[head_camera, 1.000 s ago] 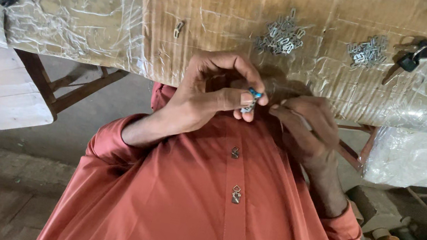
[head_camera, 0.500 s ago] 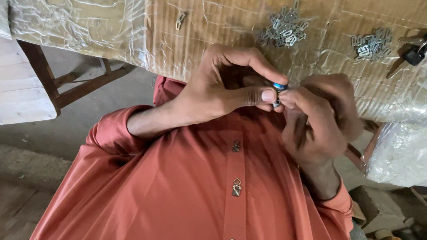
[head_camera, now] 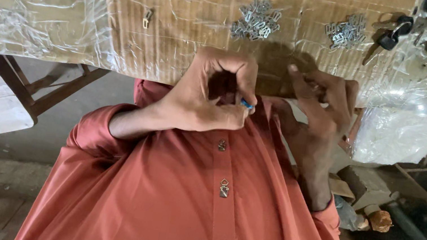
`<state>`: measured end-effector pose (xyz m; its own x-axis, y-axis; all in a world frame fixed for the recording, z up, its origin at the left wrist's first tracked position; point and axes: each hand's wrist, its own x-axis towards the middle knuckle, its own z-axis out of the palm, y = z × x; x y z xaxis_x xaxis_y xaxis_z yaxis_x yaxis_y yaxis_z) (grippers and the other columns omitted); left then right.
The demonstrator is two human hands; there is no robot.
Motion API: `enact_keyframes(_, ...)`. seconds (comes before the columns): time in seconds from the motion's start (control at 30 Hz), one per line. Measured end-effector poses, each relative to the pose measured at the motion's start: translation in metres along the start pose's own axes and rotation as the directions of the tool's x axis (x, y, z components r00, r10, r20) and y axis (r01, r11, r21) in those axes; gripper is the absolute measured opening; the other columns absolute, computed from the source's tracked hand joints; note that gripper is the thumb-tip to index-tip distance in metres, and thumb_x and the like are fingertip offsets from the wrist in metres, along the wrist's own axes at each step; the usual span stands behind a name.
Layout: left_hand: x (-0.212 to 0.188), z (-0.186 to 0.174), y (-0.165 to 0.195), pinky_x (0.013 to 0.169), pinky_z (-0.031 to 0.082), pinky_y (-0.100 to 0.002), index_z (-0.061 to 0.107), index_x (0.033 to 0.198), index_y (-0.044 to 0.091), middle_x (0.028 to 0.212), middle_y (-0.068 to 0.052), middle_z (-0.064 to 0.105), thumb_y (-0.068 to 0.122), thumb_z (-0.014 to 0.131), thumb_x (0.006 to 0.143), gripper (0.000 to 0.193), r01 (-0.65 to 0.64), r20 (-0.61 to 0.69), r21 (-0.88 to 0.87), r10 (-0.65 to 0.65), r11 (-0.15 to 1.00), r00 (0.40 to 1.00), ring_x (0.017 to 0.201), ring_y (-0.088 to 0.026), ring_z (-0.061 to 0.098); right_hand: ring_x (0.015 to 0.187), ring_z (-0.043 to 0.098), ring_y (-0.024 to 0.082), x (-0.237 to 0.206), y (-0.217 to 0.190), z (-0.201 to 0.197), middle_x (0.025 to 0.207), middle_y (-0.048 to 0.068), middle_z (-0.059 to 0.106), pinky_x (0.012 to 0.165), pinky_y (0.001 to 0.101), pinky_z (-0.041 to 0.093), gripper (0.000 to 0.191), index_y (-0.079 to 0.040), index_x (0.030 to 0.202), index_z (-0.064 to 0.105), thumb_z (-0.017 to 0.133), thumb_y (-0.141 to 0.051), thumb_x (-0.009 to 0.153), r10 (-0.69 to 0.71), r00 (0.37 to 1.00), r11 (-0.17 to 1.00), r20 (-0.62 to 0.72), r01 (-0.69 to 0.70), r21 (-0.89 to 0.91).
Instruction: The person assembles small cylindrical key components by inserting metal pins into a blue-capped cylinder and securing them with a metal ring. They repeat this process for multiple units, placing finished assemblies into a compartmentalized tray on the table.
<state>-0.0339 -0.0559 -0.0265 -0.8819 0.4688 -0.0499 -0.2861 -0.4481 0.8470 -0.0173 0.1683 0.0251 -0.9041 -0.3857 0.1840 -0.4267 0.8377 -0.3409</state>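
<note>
Fingers [head_camera: 239, 98] of the left hand [head_camera: 208, 99] are pinched on a small blue piece [head_camera: 247, 104] at the table's [head_camera: 124, 37] near edge. Fingers of the right hand [head_camera: 321, 108], joined to it half a second ago, are now drawn apart and loosely spread, so the piece is carried by the left alone.

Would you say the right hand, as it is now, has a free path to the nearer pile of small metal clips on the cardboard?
Probably yes: the right hand is open at the table edge, and only bare cardboard lies before the metal clips.
</note>
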Motion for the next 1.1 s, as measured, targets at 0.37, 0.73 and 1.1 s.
enact_keyframes(0.37,-0.003,0.008,0.004,0.086,0.064,-0.027,0.065,0.124,-0.005,0.109,-0.011,0.070,-0.008,0.071,0.103,0.022,0.017,-0.036,0.016,-0.017,1.000,0.999,0.099,-0.018,0.075,0.079,0.072,0.019,-0.016,0.029,0.015,0.098,0.017,0.073,0.063,0.0309,0.059,0.017,-0.001,0.101,0.075,0.075,0.009,0.088,0.207,0.965,-0.049,0.163,-0.156,0.986)
enact_keyframes(0.73,-0.006,0.001,-0.002,0.088,0.069,-0.027,0.067,0.124,-0.003,0.113,-0.012,0.075,-0.005,0.071,0.105,0.020,0.028,-0.076,-0.109,-0.036,0.994,0.996,0.099,-0.018,0.078,0.083,0.063,0.018,0.011,-0.013,0.026,0.095,0.010,0.064,0.074,0.0290,0.053,0.010,-0.002,0.097,0.058,0.065,0.006,0.094,0.244,0.963,0.642,-0.119,-0.068,0.764)
enact_keyframes(1.1,-0.005,-0.009,0.009,0.088,0.066,-0.025,0.072,0.118,0.001,0.105,-0.012,0.076,-0.004,0.082,0.097,0.024,-0.230,0.084,0.178,0.218,0.957,0.972,0.094,-0.015,0.078,0.066,0.054,0.015,0.029,-0.012,0.008,0.083,0.007,0.061,0.057,0.0267,0.044,0.031,-0.005,0.092,0.049,0.080,-0.008,0.085,0.159,0.884,0.294,0.440,-0.468,0.834)
